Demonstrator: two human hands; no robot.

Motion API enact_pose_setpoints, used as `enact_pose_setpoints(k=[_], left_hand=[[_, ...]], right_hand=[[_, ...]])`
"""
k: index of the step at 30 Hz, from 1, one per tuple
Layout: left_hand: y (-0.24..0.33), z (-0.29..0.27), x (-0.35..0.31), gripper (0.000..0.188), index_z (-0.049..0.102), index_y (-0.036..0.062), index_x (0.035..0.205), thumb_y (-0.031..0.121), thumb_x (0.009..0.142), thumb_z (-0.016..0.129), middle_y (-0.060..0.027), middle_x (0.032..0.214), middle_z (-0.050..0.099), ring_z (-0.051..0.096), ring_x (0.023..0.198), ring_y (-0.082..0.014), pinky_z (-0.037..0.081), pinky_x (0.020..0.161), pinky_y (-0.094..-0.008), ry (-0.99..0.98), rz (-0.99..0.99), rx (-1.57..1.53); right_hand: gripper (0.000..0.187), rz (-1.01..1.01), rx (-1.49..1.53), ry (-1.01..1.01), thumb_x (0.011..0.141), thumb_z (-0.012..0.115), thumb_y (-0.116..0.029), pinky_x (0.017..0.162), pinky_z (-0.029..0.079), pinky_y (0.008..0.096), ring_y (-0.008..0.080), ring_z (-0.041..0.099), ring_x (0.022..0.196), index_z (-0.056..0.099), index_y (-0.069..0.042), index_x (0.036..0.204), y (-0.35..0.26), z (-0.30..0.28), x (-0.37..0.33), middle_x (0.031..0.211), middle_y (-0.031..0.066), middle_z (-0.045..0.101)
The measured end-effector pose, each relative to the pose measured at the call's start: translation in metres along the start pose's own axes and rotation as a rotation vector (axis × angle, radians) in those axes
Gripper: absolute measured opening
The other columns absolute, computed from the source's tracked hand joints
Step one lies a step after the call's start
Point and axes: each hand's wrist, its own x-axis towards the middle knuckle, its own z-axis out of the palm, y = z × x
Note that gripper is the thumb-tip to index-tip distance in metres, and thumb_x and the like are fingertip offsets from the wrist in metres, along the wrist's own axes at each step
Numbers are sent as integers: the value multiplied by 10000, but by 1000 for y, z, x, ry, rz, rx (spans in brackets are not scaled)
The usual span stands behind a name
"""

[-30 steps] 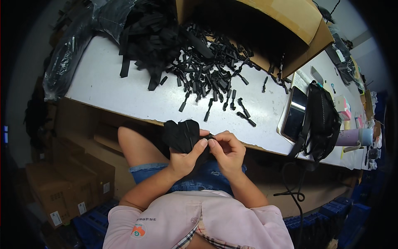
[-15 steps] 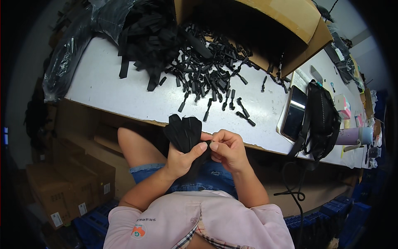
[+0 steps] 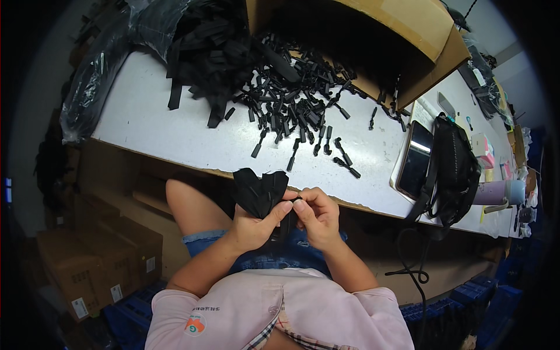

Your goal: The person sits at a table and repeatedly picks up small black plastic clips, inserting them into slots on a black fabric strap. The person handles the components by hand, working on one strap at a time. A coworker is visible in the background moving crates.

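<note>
Over my lap, just off the table's front edge, my left hand (image 3: 251,230) is closed round a bunch of black fabric strips (image 3: 256,191). Their upper ends fan out above the fingers, and more black material hangs below. My right hand (image 3: 318,217) is beside it, thumb and forefinger pinched close to the left thumb tip. A small dark piece shows between the thumbs, too small to name. On the white table (image 3: 192,143) ahead lies a heap of small black pieces with slim bar-shaped tabs (image 3: 291,105), resembling zipper pulls. Several lie loose nearest me.
A pile of black strips (image 3: 210,58) lies far left by clear plastic wrapping (image 3: 96,87). An open cardboard box (image 3: 402,29) stands behind the heap. To the right are a phone (image 3: 415,157), a black bag (image 3: 452,169) and a purple bottle (image 3: 496,192). Cartons (image 3: 99,262) stand lower left.
The bunch in my left hand has dipped slightly, its upper ends spreading wider apart. My right hand has shifted a little left and down, still pinching near the left thumb.
</note>
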Motion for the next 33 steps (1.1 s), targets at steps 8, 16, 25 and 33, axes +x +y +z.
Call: enact_pose_setpoints(k=[8,16,25,33], left_hand=[[-1,2,-1,108,543,2,878,85,811,558,-8,713,526,440,534,-33,363,464,-164,42,-64,-136],[-2,3,-7,97,542,15,824,112,822,551,7,685,503,404,516,-22,326,445,-165,15,-52,-90],[0,1,-9,140,543,-2,863,18,745,615,-4,740,527,474,634,-37,404,539,-179,-29,-23,100],[-4,5,-9,118,548,-18,815,9,720,614,-14,732,539,486,656,-55,420,566,-206,98,-29,47]], right_hand=[[123,-438,-401,19,721,606,-2,453,336,181,50,426,499,531,6,818,-8,2,8,646,35,506],[111,-84,-300,-265,750,574,30,494,362,174,47,464,565,531,31,852,-19,-18,7,715,43,528],[131,-397,-384,-45,723,590,30,503,418,191,76,516,574,552,34,848,-13,-7,4,708,70,563],[162,-623,-746,-56,658,631,28,426,410,214,138,525,487,554,20,800,-25,-3,7,647,90,564]])
